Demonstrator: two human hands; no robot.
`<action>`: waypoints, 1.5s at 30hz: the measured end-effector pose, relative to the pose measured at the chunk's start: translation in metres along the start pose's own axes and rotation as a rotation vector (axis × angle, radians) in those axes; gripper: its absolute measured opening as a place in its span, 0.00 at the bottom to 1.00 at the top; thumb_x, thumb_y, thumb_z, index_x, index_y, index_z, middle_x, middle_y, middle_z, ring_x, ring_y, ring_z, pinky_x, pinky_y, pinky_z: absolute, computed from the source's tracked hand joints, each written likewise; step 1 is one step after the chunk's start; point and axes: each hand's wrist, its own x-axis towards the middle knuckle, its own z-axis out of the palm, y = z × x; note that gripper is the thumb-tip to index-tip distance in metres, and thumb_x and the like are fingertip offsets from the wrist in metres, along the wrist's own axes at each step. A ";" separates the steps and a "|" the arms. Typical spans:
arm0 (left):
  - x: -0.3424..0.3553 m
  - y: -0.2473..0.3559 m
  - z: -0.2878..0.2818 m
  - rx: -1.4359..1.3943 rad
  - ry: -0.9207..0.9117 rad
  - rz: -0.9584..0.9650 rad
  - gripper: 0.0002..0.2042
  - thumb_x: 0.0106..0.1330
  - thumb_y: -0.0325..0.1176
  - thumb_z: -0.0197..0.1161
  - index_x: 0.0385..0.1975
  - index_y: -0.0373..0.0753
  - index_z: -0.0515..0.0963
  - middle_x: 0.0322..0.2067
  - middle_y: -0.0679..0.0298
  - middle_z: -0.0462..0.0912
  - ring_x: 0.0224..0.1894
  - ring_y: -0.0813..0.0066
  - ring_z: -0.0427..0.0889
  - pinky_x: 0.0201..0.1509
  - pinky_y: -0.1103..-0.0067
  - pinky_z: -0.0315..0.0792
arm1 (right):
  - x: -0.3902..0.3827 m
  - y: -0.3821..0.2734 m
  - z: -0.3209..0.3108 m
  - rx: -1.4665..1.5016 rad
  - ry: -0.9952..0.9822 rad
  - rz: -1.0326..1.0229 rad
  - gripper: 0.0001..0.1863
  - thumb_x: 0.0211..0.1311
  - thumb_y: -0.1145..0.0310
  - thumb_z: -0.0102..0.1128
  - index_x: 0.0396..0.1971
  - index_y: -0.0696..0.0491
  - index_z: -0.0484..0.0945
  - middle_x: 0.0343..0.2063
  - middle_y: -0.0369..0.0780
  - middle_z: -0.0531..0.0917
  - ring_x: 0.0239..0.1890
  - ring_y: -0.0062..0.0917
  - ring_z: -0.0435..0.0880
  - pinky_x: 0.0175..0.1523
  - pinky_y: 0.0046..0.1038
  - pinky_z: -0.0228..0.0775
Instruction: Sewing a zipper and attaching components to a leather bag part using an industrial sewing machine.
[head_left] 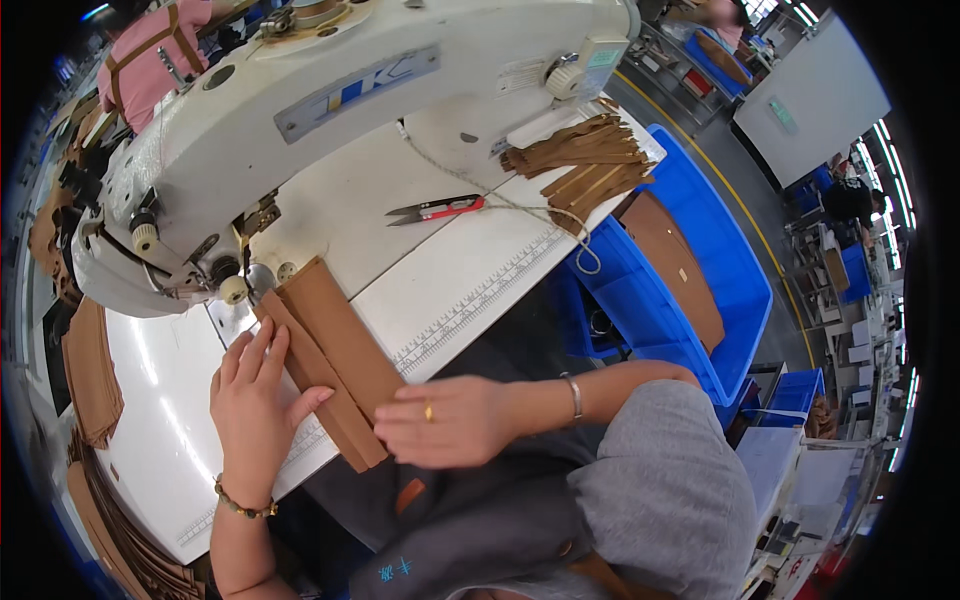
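Observation:
A flat brown leather-like piece (335, 325) with a long folded strip lies slantwise on the white sewing machine table, its far end beside the presser foot and needle area. My left hand (250, 375) rests along the strip's left side, fingers stretched out near the foot, thumb spread across it. At the near right corner of the same piece, my right hand (445, 420) has its fingers pressed together over the edge; they are slightly blurred and the thumb is hidden. The white sewing machine (330, 110) arches over the table beyond both hands.
Red-handled thread snips (437, 210) and a pale cord (530, 208) lie on the table. Brown strips (590, 165) are heaped at its far right. A blue bin (745, 310) holding brown panels stands to the right. Brown pieces (92, 370) hang at the left edge.

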 end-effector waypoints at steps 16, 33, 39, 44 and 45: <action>-0.001 0.001 0.002 -0.035 0.026 -0.048 0.42 0.49 0.59 0.74 0.60 0.35 0.81 0.62 0.58 0.81 0.64 0.52 0.77 0.66 0.63 0.74 | -0.108 0.184 -0.232 -0.870 -0.187 0.991 0.15 0.62 0.75 0.62 0.48 0.52 0.84 0.46 0.43 0.87 0.47 0.44 0.86 0.50 0.40 0.80; 0.000 0.000 0.001 -0.022 0.049 -0.020 0.42 0.48 0.61 0.74 0.59 0.35 0.82 0.61 0.58 0.83 0.62 0.53 0.78 0.64 0.64 0.76 | -0.073 0.207 -0.212 -0.753 -0.779 0.914 0.21 0.48 0.75 0.65 0.47 0.56 0.85 0.38 0.48 0.86 0.45 0.46 0.85 0.52 0.44 0.78; 0.001 0.001 0.001 -0.041 0.050 -0.017 0.40 0.48 0.58 0.75 0.59 0.36 0.81 0.60 0.58 0.83 0.61 0.54 0.78 0.62 0.64 0.75 | -0.052 0.189 -0.249 -0.739 -0.618 0.900 0.19 0.49 0.75 0.64 0.44 0.51 0.87 0.35 0.47 0.88 0.42 0.44 0.87 0.50 0.44 0.80; 0.001 0.002 0.001 -0.033 0.041 -0.029 0.40 0.47 0.57 0.75 0.58 0.34 0.82 0.60 0.57 0.83 0.61 0.52 0.78 0.64 0.64 0.75 | -0.059 0.149 -0.247 -0.656 -0.716 0.885 0.29 0.52 0.79 0.60 0.58 0.55 0.81 0.57 0.46 0.84 0.59 0.42 0.82 0.60 0.41 0.78; 0.001 0.002 0.001 -0.037 0.052 -0.029 0.40 0.47 0.57 0.75 0.58 0.34 0.82 0.60 0.57 0.83 0.61 0.52 0.78 0.64 0.64 0.75 | -0.067 0.142 -0.237 -0.654 -0.735 0.903 0.29 0.52 0.79 0.60 0.58 0.55 0.81 0.57 0.46 0.84 0.59 0.42 0.82 0.60 0.41 0.78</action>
